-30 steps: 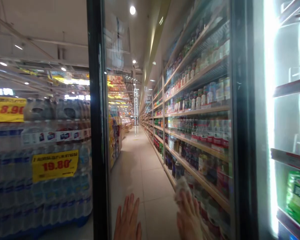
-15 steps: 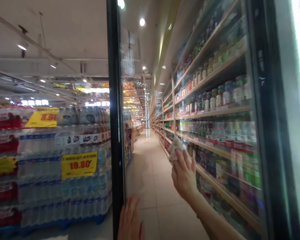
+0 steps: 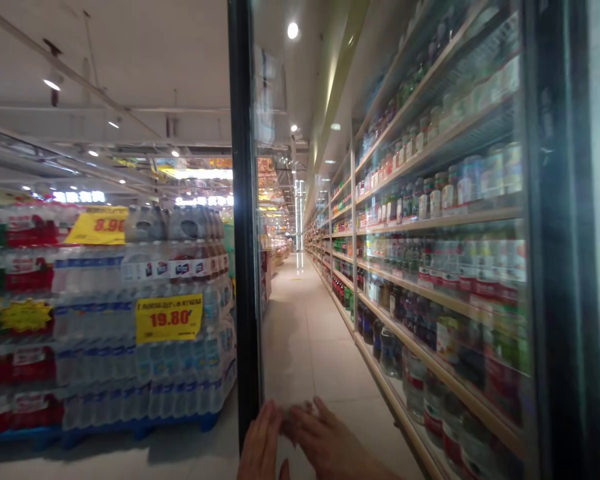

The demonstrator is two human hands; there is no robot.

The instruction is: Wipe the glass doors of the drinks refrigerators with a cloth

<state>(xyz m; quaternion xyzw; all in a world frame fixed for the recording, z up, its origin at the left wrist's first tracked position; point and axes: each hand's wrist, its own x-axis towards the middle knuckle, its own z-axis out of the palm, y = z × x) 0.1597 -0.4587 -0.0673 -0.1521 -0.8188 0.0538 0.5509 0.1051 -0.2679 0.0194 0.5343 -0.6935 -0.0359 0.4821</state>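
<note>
A glass door [image 3: 300,347] with a dark frame [image 3: 245,220] stands in front of me. Low at its left edge, my left hand [image 3: 261,443] lies against the glass and frame with its fingers stretched upward. My right hand [image 3: 327,440] is right beside it, low on the glass, slightly blurred, its fingers pointing left toward the left hand. A pale crumpled cloth [image 3: 294,412] shows only as a small greyish patch at the right fingertips; the hand covers most of it.
On the left, stacked packs of bottled water [image 3: 95,347] rest on blue pallets [image 3: 140,430], with yellow price signs [image 3: 169,317] on them. Shelves of bottles [image 3: 430,220] line the right side of the view in the glass. A tiled aisle floor [image 3: 300,320] runs between.
My right hand has moved down and left across the glass with the cloth, from mid-height to beside my left hand. My left hand stays at the door's edge. The view has shifted slightly.
</note>
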